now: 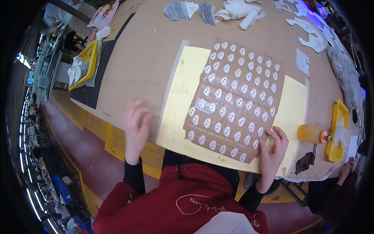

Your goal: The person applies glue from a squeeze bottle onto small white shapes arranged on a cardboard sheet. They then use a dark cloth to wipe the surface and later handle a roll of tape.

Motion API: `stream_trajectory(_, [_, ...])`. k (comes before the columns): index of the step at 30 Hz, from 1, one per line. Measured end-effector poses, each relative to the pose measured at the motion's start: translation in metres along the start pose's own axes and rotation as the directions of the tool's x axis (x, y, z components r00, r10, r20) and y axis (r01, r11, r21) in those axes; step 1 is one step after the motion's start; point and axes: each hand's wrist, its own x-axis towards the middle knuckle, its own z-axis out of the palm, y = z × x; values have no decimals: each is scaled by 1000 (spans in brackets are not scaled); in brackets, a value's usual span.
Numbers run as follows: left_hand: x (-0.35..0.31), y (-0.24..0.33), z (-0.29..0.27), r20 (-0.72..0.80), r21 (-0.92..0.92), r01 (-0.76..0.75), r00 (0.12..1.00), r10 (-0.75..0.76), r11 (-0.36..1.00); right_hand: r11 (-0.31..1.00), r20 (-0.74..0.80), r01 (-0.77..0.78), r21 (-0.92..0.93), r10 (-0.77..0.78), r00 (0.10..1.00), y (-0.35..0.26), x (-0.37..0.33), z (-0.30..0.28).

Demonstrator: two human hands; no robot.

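In front of me lies a brown cardboard sheet [218,84] bearing rows of small white oval pieces [231,117], each with dark marks like holes. Near its left side, a clear patch [205,106] with two of the pieces looks raised or overlaid. My right hand [274,150] rests at the sheet's lower right edge, thumb and fingers apart, touching the cardboard near a white piece. Off to the left, my left hand [137,121] is above the table edge, slightly blurred, with its fingers apart and nothing visible in them.
Yellow paper [177,101] lies under the sheet. To the right are an orange bottle [311,134], a yellow tray [334,150] and a dark cloth [304,163]. Stacks of grey pieces [180,9] sit at the far side. Another yellow tray [93,64] is far left; another person's hand [346,169] shows right.
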Motion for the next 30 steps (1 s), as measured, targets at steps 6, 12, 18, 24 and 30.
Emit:
stream_trajectory(6, [-5,48,36,304,-43,-178,935,182,983,1000,1,20,4,-20,1000,0,1,2])
stream_trajectory(12, [-2,50,56,72,33,-229,971,226,973,1000,3,9,1,-9,1000,3,0,2])
stream_trajectory(18, [-7,35,52,203,-136,-224,947,249,965,1000,1,-2,12,2,1000,1,1,1])
stream_trajectory(24, [-8,42,55,244,-124,-201,943,226,972,1000,1,5,8,-5,1000,0,1,0])
stream_trajectory(30, [-5,40,59,282,-123,-169,939,198,978,1000,0,15,4,-15,1000,1,1,1])
